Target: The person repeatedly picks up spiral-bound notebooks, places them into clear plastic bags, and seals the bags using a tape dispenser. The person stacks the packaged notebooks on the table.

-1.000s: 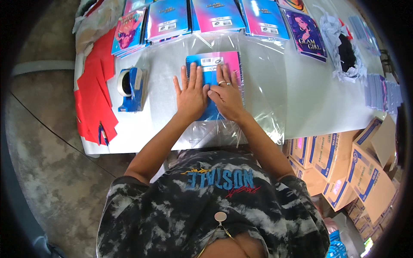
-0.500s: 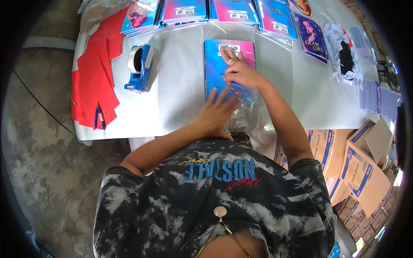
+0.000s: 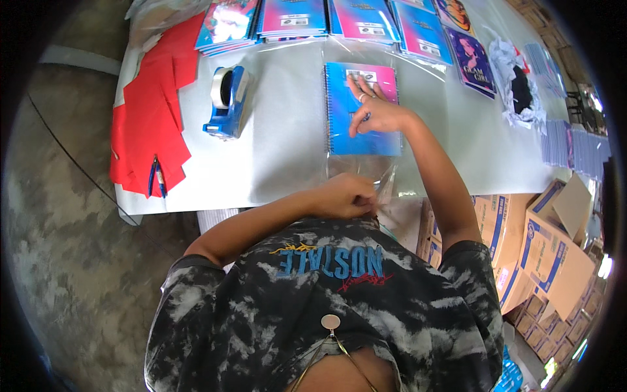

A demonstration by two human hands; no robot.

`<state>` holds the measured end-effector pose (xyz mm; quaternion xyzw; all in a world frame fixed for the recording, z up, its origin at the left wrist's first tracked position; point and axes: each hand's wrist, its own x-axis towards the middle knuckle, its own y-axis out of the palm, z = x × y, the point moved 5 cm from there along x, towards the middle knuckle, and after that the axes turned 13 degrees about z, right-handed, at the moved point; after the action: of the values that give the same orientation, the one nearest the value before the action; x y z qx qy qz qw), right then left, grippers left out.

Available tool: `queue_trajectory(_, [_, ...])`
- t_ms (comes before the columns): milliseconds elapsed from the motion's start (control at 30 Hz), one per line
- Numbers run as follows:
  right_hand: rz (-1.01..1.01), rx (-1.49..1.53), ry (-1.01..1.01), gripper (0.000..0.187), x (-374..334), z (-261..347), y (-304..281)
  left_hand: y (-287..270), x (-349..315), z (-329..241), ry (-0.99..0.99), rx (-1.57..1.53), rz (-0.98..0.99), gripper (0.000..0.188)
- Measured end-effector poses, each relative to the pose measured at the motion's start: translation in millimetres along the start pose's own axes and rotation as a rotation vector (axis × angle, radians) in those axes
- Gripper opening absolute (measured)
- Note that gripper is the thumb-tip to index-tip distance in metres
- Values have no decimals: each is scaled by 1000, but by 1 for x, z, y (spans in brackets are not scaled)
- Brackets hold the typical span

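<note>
A spiral-bound notebook (image 3: 346,134) with a blue and pink cover lies in front of me, its wire coil along the left side. Clear plastic wrap (image 3: 385,171) surrounds it and trails toward my body. My right hand (image 3: 380,115) rests on the upper part of the cover with its fingers spread, partly over a white barcode label. Close to the table's front edge, my left hand (image 3: 353,196) is closed, its fingers curled at the loose end of the plastic. The fingertips are partly hidden.
Notebook stacks (image 3: 294,19) line the far side of the table. A blue tape dispenser (image 3: 226,104) stands left of the notebook. Red sheets (image 3: 153,111) with pens (image 3: 157,176) on them cover the left end. Crumpled plastic (image 3: 522,91) lies at right, above cardboard boxes (image 3: 548,242).
My left hand has come down off the notebook's lower part to the plastic's near end and closed. The right hand stays on the cover. The view has shifted slightly.
</note>
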<state>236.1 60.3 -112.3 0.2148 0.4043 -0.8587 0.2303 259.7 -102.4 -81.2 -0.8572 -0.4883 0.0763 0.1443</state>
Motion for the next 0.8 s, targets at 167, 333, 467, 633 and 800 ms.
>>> queue_trajectory(167, [-114,50,-2,16,-7,-2,2,-97,-167,33,-426,-49,-1157,18])
queue_trajectory(333, [-350,275,-29,64,4,-9,0,-145,-250,71,-1050,-286,-1071,33])
queue_trajectory(467, [-422,395,-19,96,6,3,-5,-137,-265,87,-779,-647,-955,30])
queue_trajectory(633, [-474,194,47,108,-3,10,-11,-75,-274,58,-84,-1009,-1005,14])
queue_trajectory(800, [-481,68,66,114,1,12,-14,-110,-322,46,-1183,525,-1604,20])
